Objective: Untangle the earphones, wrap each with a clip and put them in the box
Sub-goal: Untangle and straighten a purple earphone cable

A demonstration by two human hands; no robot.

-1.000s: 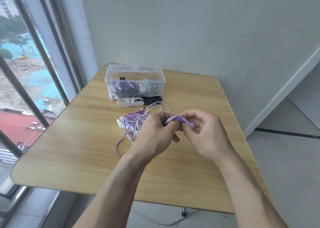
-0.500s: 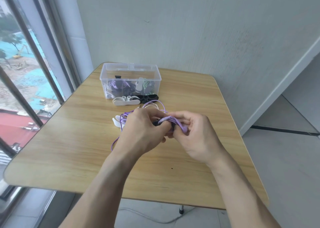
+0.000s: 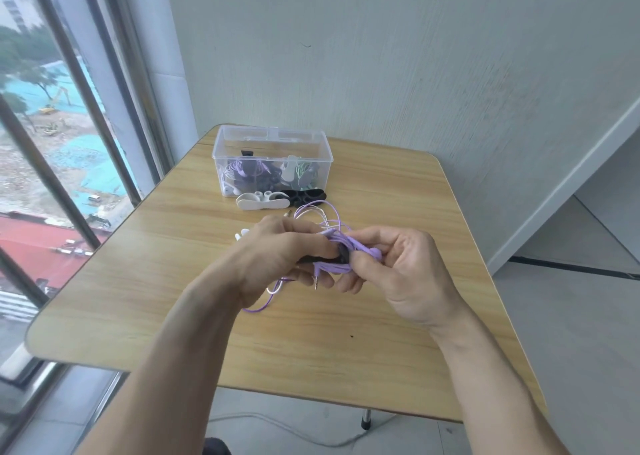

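The wooden counter (image 3: 180,281) carries a clear plastic box (image 3: 273,158) at 12 o'clock, with wrapped earphones inside. Above the counter's middle, the left hand (image 3: 277,257) clenches its grip on a black clip (image 3: 322,258), and the right hand (image 3: 405,274) at 3 o'clock pinches the purple earphone bundle (image 3: 341,252) set in that clip. A white clip (image 3: 262,201) and another black clip (image 3: 306,195) lie just before the box. Loose purple and white cables (image 3: 317,214) trail beneath the hands.
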